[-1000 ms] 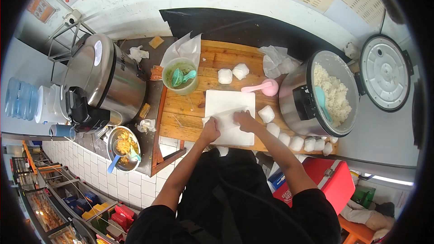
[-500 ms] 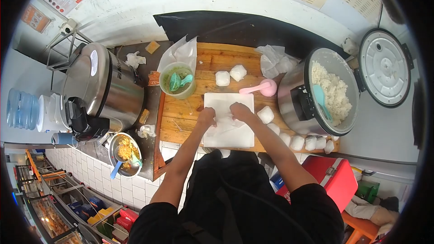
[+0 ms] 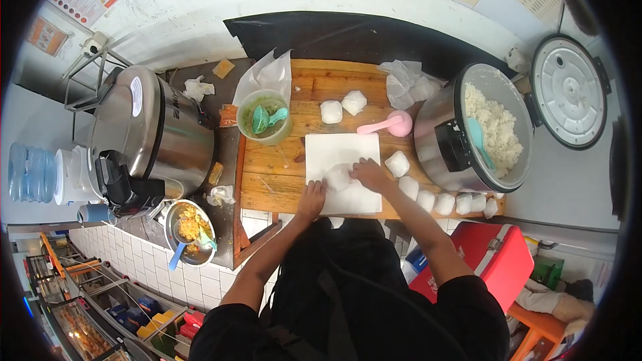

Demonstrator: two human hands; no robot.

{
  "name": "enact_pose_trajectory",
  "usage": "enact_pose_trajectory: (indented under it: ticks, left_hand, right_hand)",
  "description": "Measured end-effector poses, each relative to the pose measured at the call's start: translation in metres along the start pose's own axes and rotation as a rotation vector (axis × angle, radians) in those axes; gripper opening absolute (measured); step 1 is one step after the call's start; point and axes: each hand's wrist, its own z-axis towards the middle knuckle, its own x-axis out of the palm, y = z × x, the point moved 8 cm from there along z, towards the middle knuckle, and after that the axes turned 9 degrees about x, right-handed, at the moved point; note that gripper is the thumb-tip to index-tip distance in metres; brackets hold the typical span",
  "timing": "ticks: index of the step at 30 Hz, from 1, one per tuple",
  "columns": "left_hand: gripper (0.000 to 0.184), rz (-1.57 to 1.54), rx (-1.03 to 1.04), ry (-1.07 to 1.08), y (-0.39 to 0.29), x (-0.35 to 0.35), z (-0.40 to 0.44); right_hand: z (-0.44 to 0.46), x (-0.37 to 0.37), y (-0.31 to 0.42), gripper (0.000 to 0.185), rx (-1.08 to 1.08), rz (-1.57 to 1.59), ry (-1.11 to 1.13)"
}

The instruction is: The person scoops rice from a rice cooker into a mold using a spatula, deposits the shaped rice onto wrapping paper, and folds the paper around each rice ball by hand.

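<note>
In front of me a stack of white paper sheets lies on the wooden table. A whitish wrapped bundle, apparently paper around rice, rests on the lower half of the stack. My left hand is at the bundle's lower left side, fingers closed against its edge. At the opposite end, my right hand pinches the wrap with bent fingers. What the bundle contains is hidden. Just right of the stack sits a finished-looking white packet, and a pink scoop lies beyond the paper.
A cooker of rice with a turquoise paddle stands right. Several white packets line the front edge; two more sit at the back. Left are a green-sauce tub, a bowl of yellow food and a closed cooker.
Both hands have come down toward me. The sheet that was spread between them is now gathered into a compact bundle, with my right hand at its right end.
</note>
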Motion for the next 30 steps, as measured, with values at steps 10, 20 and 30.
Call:
enact_pose_trajectory:
  ticks: [10,20,30]
  left_hand:
    - [0.049,-0.472,0.015,0.335,0.058,0.017,0.083]
    - [0.060,-1.327,0.349,0.270,0.010,0.000,0.104]
    - [0.025,-1.149,0.162,-0.254,-0.005,-0.098,0.138]
  right_hand:
    - [0.001,0.041,0.015,0.009,0.409,0.043,-0.134]
    - [-0.027,0.062,-0.007,0.036,0.898,1.288,-0.542]
    - [0.003,-0.069,0.036,0.055,0.312,2.943,-0.604]
